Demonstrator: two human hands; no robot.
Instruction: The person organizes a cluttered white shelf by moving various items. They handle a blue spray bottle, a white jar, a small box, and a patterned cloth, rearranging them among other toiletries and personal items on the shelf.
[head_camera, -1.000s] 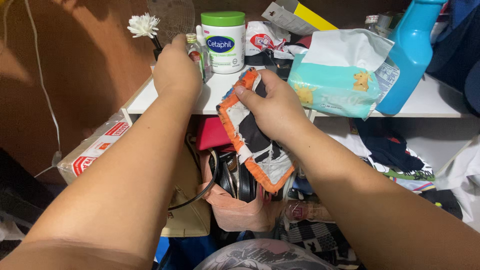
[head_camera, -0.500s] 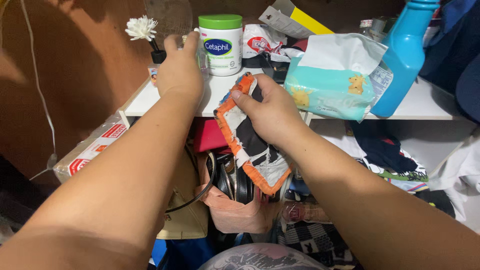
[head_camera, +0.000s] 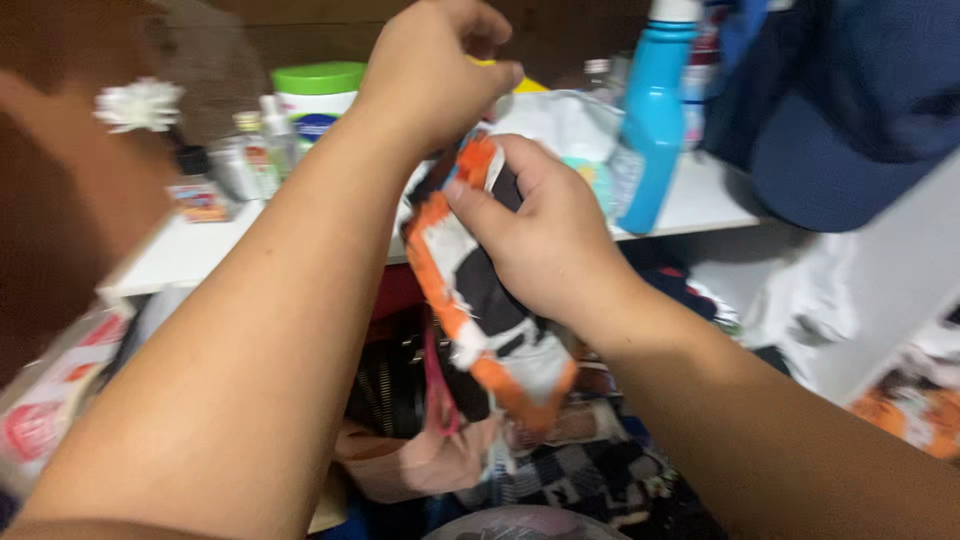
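My right hand (head_camera: 545, 235) grips a bunched cloth (head_camera: 480, 300) with orange edging and a black and white pattern, holding it up in front of the white shelf (head_camera: 190, 255). My left hand (head_camera: 435, 70) is raised above the cloth's top corner with its fingers curled. The blur hides whether anything is in it. Behind both hands lies a soft tissue pack (head_camera: 565, 125), mostly hidden by them.
On the shelf stand a green-lidded white jar (head_camera: 315, 95), small clear bottles (head_camera: 250, 155), a white flower stick (head_camera: 140, 105) and a blue spray bottle (head_camera: 650, 130). Dark blue fabric (head_camera: 850, 110) hangs at the right. Bags and clothes (head_camera: 420, 410) crowd the space below.
My left hand has left the small bottles by the jar and swung right and up, above the cloth. The view has shifted right and blurred. My right hand still holds the cloth.
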